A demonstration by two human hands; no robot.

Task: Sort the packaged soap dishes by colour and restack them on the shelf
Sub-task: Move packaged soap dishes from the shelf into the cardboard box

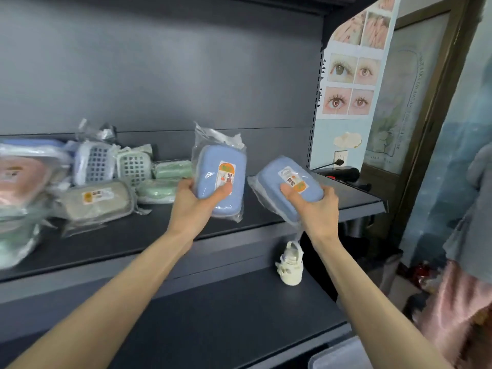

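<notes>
Dark grey upper shelf (pixel 133 235) runs across the view, lower shelf (pixel 239 315) below it. Poster (pixel 351 83) with eye photos on the wall right of the rack.

Unsorted heap of bagged soap dishes at the left end of the upper shelf: blurred pink stack (pixel 21 182) far left, two grid-faced dishes (pixel 93 163) standing at the back, beige dish (pixel 98 201) lying flat in front with its label up, green dishes (pixel 159 187) stacked to the right of it.

Left blue soap dish (pixel 213 171) is in its clear bag, held over the middle of the upper shelf, long axis near upright, label facing the camera. Right blue soap dish (pixel 271 182) is bagged and held just beside it, apart from it, over the shelf's front edge, long axis slanting from upper left down to lower right, label up.

Left hand (pixel 197 206) grips the lower end of its dish, thumb clamped across the front, fingers behind. Right hand (pixel 316 209) grips its dish's lower right end, thumb on top, fingers underneath and hidden.

Cream bottle (pixel 290 265) stands on the lower shelf under the right dish. Black power strip (pixel 338 174) lies at the upper shelf's right end.
</notes>
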